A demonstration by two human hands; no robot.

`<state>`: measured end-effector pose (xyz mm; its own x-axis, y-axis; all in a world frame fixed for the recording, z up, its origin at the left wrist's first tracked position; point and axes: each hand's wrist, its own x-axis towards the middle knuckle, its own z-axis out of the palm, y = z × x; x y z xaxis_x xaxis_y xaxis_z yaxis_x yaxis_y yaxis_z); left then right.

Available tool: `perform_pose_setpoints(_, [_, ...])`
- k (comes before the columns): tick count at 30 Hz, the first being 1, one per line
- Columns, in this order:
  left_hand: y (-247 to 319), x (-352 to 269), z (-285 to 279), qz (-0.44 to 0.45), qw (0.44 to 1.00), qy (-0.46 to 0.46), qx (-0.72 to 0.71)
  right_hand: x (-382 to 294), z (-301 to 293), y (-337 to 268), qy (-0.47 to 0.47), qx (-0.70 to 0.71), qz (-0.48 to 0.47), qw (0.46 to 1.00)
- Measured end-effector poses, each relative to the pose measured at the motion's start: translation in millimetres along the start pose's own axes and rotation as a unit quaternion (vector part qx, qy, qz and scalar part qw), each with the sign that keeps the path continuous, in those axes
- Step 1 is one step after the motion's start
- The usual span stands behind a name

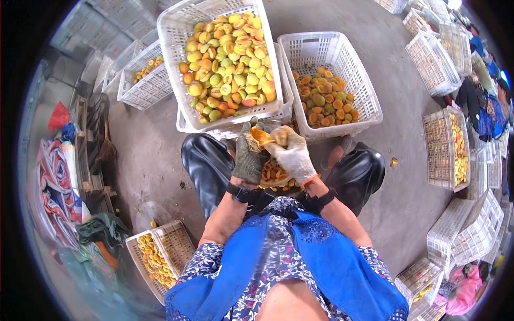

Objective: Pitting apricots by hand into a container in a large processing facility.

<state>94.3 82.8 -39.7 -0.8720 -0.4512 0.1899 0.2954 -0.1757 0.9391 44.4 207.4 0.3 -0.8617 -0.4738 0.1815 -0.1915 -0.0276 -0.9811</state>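
My left hand (251, 154), in a grey knit glove, holds an orange-fleshed piece of stone fruit (261, 136), likely apricot. Close against it on the right is my right hand (292, 154), in a white knit glove with an orange cuff. Its fingers are curled and blurred, so what they grip is unclear. Below both hands, between my knees, a container holds orange fruit pieces (275, 173), partly hidden by my wrists. Ahead stands a tilted white plastic crate (170, 52) of yellow-green and orange fruit, many split. To its right, another white crate (361, 86) holds orange fruit halves.
At lower left sits a crate (176, 240) with orange-yellow pieces. A wooden pallet (94, 176), a broom (106, 146) and bundled sacks (60, 192) line the left side. Fruit crates (443, 152) and other people (492, 108) occupy the right. Scraps lie on the concrete floor (152, 160).
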Motion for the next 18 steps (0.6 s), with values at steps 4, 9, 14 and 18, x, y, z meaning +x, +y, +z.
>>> perform_pose_setpoints(4, [35.3, 22.9, -20.7, -0.173, 0.867, 0.211, -0.417, -22.1, -10.2, -10.7, -0.002, 0.301, 0.281, 0.911])
perform_pose_setpoints(9, [74.9, 59.6, -9.7, -0.001, 0.935, 0.095, -0.343, -23.7, -18.9, 16.0, -0.109, -0.109, 0.123, 0.98])
perform_pose_setpoints(14, [93.3, 112.3, 55.2, -0.042, 0.986, 0.016, -0.16, -29.3, -8.9, 36.9, -0.108, -0.108, 0.088, 0.984])
perform_pose_setpoints(18, [69.7, 86.6, 30.2, -0.088, 0.992, -0.087, -0.016, -38.7, -11.6, 36.4, -0.136, -0.151, 0.091, 0.975])
